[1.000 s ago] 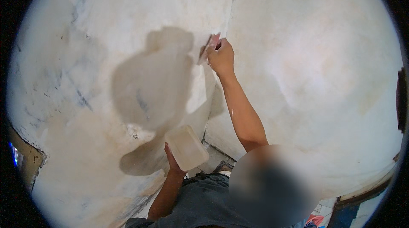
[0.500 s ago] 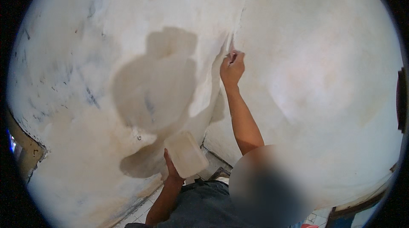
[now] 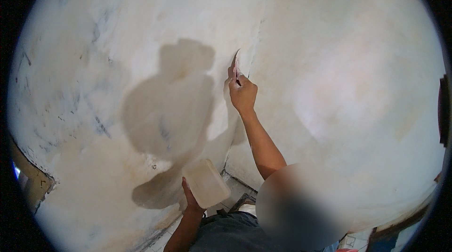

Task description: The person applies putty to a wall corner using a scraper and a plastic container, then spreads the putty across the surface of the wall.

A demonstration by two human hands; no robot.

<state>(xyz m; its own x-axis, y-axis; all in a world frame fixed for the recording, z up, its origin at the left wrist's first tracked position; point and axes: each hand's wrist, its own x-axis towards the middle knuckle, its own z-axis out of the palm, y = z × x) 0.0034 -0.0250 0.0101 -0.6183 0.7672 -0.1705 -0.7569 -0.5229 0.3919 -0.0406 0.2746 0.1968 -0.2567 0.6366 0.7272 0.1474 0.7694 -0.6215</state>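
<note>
In my right hand [image 3: 243, 95] is a thin putty knife [image 3: 237, 66], its narrow blade smeared whitish and pointing up. The fingers are closed round its handle, close to the left wall [image 3: 141, 16] and just left of the corner joint. Whether the blade touches the plaster I cannot tell. Lower down, my left hand [image 3: 192, 199] grips a pale rectangular plastic tub [image 3: 206, 184] by its left side, near my waist. The thumb lies along the tub's edge; the other fingers are hidden. What the tub contains cannot be made out.
The right wall [image 3: 348, 158] meets the left one at a thin cracked corner line. Dark scuffs and a small chipped spot [image 3: 153, 165] mark the left wall. My shadow falls across it. Floor tiles [image 3: 239, 191] show below, and a brown-edged opening [image 3: 33, 176] lies far left.
My right hand has come down and to the left with the putty knife, off the corner line onto the left wall side. The tub sits slightly lower in view, still in my left hand.
</note>
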